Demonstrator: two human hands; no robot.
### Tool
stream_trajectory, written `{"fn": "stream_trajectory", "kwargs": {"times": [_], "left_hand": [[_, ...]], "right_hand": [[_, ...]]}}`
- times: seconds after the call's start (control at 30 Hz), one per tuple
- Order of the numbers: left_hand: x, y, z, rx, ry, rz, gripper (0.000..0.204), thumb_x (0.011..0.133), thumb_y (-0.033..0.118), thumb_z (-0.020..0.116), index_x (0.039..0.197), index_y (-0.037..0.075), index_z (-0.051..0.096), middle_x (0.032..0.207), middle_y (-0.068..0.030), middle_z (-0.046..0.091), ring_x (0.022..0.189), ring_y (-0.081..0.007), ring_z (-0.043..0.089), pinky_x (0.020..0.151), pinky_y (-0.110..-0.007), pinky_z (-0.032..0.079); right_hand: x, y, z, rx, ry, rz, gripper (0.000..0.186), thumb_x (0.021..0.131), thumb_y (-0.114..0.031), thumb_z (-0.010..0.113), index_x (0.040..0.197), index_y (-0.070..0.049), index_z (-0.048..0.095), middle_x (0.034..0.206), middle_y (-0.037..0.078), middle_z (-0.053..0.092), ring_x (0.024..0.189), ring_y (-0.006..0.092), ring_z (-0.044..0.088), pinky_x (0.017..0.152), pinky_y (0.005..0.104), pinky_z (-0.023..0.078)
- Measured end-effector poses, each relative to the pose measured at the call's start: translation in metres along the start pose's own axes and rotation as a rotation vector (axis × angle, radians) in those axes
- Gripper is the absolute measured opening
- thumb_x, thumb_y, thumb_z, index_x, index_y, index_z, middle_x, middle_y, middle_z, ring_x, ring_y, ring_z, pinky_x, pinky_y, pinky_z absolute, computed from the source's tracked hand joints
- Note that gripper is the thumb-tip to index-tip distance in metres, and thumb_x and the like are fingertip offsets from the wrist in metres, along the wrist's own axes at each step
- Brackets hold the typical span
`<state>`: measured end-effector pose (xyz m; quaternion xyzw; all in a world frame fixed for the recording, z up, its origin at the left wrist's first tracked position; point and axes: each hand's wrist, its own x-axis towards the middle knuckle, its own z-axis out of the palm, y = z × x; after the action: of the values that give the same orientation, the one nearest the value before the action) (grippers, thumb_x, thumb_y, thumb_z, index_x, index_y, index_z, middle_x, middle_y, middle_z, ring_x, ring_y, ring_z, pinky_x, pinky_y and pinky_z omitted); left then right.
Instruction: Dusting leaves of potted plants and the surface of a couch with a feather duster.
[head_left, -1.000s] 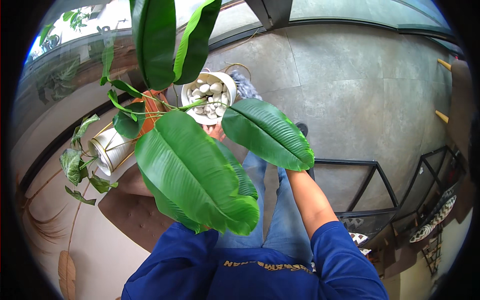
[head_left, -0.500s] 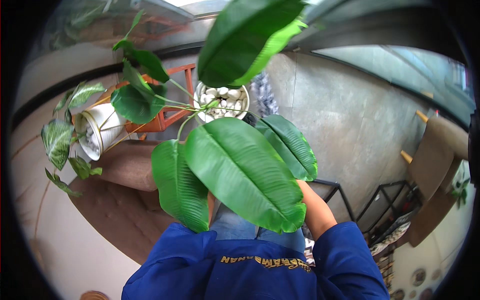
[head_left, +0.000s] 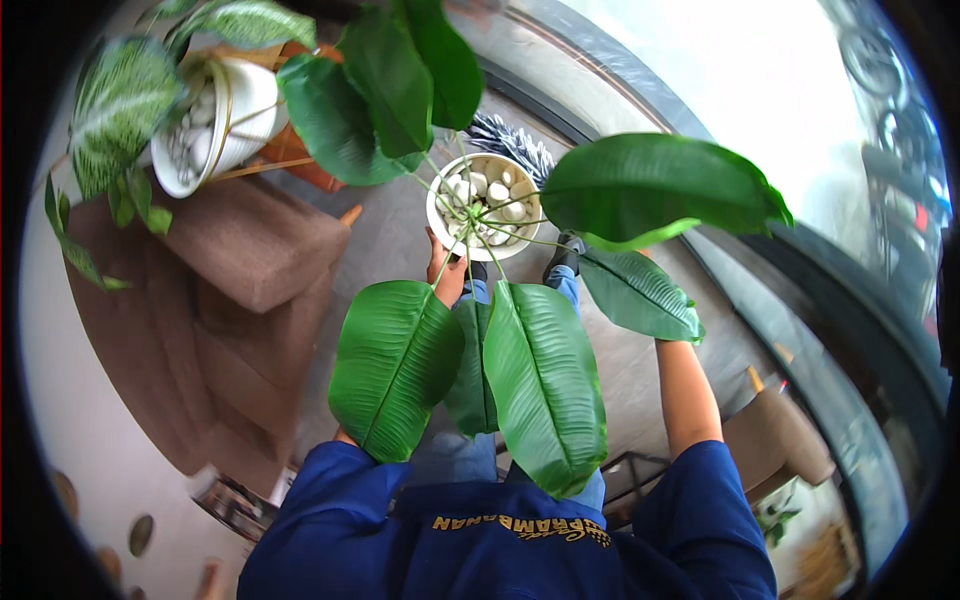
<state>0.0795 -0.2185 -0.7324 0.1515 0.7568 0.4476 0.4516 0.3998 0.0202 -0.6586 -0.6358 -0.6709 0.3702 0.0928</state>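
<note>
A potted plant with broad green leaves stands in front of me, its round white pot (head_left: 436, 218) filled with white stones (head_left: 497, 190). My left hand (head_left: 447, 266) is closed against the near left side of this pot. My right arm reaches forward on the right, and a large leaf (head_left: 640, 295) covers most of my right hand (head_left: 648, 254). Only a bit of skin shows past that leaf's upper edge, so its fingers cannot be made out. Two more big leaves hang over my forearms and legs.
On the left, a tilted white planter (head_left: 250, 100) with grey stones and variegated leaves sits by a brown sofa (head_left: 240, 240). A dark grey-and-white fluffy item (head_left: 512, 142) lies beyond the pot. Glass panels (head_left: 800, 290) run along the right, near a brown chair (head_left: 780, 440).
The view has swung toward the glass on the right. My left hand has come into sight at the pot, and my right arm now extends farther forward and out to the right.
</note>
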Motion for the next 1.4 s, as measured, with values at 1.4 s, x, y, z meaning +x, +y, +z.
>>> {"fn": "stream_trajectory", "kwargs": {"times": [1.4], "left_hand": [[-0.325, -0.073, 0.126, -0.003, 0.230, -0.211, 0.071, 0.093, 0.019, 0.060, 0.150, 0.009, 0.018, 0.119, -0.0162, 0.064, 0.088, -0.0239, 0.070, 0.075, -0.031, 0.054]], "right_hand": [[-0.178, 0.087, -0.028, -0.113, -0.478, -0.227, 0.020, 0.098, -0.022, 0.046, 0.100, -0.002, 0.049, 0.080, 0.031, 0.058, 0.078, 0.0516, 0.055, 0.063, 0.0561, 0.039]]}}
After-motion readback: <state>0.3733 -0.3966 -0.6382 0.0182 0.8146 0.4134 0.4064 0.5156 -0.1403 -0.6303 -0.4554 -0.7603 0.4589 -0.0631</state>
